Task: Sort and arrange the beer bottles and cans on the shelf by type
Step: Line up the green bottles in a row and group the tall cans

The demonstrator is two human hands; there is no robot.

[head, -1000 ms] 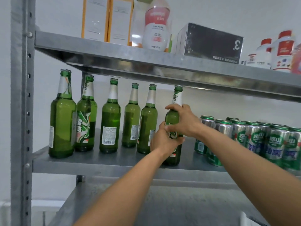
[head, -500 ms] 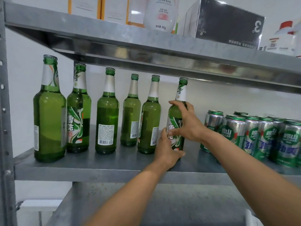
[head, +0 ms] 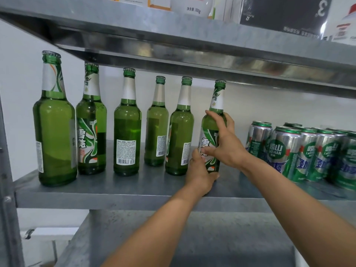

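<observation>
Holds one green bottle with both hands, upright at the right end of the line on the middle shelf; cannot tell whether its base touches the metal. Wraps the left hand round the foot of it, fingers curled behind the glass. Clasps the body with the right hand, thumb laid across the front label, forefinger stretched up to the shoulder just under the neck foil. Left of it, on the same shelf, a row of five like bottles, all upright and spaced apart, the nearest just beside the left hand, most turned with barcode labels outward. Right of it, apart from the bottle, a cluster of silver-and-green cans, upright and packed close together. Overhead, an upper shelf carrying a black box and pale containers cut off by the frame. Below, a further grey shelf; at the far left, a steel post.
</observation>
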